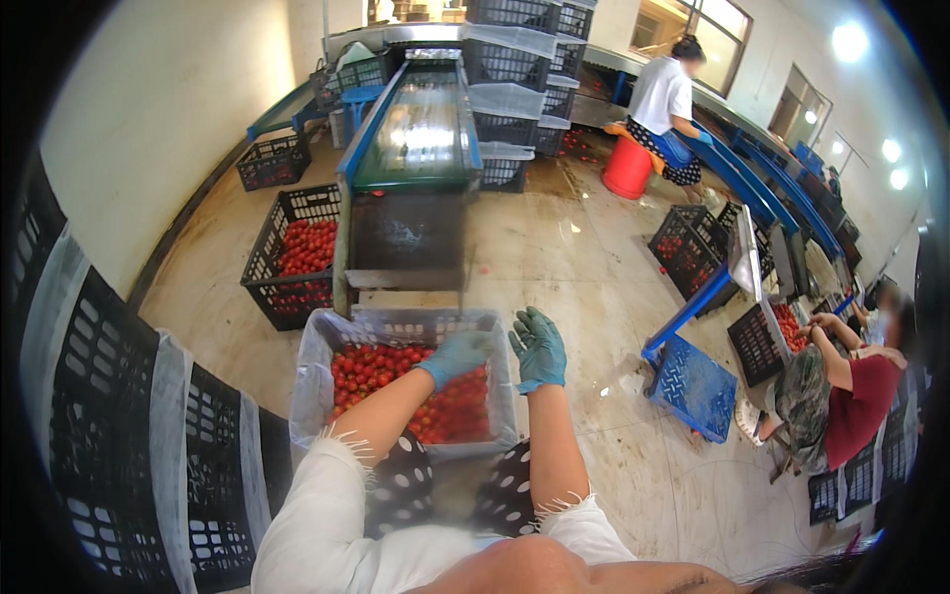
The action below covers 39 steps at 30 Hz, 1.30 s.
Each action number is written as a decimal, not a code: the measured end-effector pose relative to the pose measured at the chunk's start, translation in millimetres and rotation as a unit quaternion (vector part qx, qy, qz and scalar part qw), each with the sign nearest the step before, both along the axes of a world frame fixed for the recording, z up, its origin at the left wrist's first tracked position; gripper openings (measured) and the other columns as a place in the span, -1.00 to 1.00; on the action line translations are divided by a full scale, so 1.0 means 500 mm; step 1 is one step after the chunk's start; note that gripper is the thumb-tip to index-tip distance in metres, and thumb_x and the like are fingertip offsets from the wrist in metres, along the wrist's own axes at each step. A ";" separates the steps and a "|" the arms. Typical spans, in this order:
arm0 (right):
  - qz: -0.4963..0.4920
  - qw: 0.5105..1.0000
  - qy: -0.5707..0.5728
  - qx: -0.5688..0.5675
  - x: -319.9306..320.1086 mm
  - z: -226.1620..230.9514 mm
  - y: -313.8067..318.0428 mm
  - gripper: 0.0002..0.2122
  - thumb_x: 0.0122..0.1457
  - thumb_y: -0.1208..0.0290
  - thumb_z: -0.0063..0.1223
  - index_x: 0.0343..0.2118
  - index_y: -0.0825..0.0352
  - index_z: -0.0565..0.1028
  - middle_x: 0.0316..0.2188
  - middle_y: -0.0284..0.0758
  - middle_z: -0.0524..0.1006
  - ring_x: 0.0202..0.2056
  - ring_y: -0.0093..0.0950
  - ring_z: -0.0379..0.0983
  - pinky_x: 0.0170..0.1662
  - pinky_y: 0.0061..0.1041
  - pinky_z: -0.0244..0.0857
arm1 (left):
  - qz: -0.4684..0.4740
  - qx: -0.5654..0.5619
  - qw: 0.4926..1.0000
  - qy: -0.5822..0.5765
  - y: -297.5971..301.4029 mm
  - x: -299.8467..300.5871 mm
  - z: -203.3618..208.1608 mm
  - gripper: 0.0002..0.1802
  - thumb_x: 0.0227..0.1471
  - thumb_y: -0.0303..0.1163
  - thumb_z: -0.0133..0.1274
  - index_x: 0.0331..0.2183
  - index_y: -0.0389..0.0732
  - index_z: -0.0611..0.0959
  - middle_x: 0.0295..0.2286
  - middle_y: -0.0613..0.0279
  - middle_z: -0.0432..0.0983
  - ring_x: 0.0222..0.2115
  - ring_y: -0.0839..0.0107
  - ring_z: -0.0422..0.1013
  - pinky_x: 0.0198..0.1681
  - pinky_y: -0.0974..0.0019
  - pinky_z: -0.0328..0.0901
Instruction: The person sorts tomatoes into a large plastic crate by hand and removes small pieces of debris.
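Left hand: the gloved left hand (pixel 457 354) lay palm down on the tomatoes (pixel 411 391), fingers loosely spread, gripping nothing that could be seen.
Right hand: the gloved right hand (pixel 539 346) hovered over the crate's right rim, fingers spread and empty.
Crate: the lined crate (pixel 315 381) stood on the floor before the person's knees, below the conveyor (pixel 416 129).
Progress: the crate looked close to full, so little seemed left but levelling.
Tomatoes: small, round, mostly red, heaped evenly.
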State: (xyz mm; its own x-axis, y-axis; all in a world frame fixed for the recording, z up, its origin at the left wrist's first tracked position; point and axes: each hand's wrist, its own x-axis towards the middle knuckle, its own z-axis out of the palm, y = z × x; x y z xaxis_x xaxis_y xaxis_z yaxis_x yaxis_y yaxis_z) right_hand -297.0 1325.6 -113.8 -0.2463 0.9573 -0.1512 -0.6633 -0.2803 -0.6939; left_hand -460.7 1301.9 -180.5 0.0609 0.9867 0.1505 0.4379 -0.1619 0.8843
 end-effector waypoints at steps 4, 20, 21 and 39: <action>0.001 1.000 0.007 -0.008 0.001 0.001 0.000 -0.74 0.09 0.41 -0.05 -0.13 0.25 0.37 -0.21 -0.29 0.44 -0.26 -0.49 0.34 -0.20 -0.45 0.28 | 0.001 -0.017 0.999 0.046 0.008 -0.003 -0.006 -0.72 -0.02 -0.35 -0.05 -0.24 -0.28 0.54 -0.39 0.12 0.51 -0.39 0.52 0.35 -0.25 0.41 0.26; 0.005 1.000 -0.012 0.007 -0.005 -0.007 0.002 -0.73 0.06 0.34 -0.02 -0.16 0.26 0.41 -0.21 -0.28 0.46 -0.29 -0.49 0.36 -0.16 -0.38 0.26 | -0.012 -0.086 0.993 0.082 -0.010 -0.001 0.021 -0.70 -0.07 -0.27 0.00 -0.30 -0.27 0.56 -0.40 0.03 0.52 -0.39 0.27 0.45 -0.27 0.30 0.29; 0.001 1.000 -0.015 0.007 -0.002 -0.007 0.003 -0.73 0.06 0.34 -0.02 -0.16 0.26 0.41 -0.21 -0.28 0.45 -0.29 -0.49 0.36 -0.15 -0.38 0.26 | -0.012 -0.087 0.992 0.086 -0.008 0.002 0.021 -0.70 -0.07 -0.27 0.00 -0.31 -0.27 0.57 -0.40 0.04 0.52 -0.39 0.27 0.45 -0.27 0.30 0.29; -0.009 1.000 0.001 -0.014 0.001 0.006 0.000 -0.78 0.07 0.43 -0.03 -0.18 0.27 0.40 -0.28 -0.31 0.47 -0.33 -0.51 0.37 -0.25 -0.50 0.31 | -0.058 -0.054 0.992 0.095 -0.007 0.006 0.017 -0.70 -0.01 -0.24 -0.05 -0.32 -0.27 0.56 -0.48 0.11 0.52 -0.46 0.46 0.38 -0.31 0.35 0.27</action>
State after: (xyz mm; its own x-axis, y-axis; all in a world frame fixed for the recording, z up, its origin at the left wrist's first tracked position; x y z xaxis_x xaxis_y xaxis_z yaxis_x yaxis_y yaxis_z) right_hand -296.7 1325.7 -110.6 -0.2304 0.9570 -0.1764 -0.6702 -0.2875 -0.6842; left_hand -457.9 1298.2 -172.0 0.1924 0.9811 0.0197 0.5824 -0.1303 0.8024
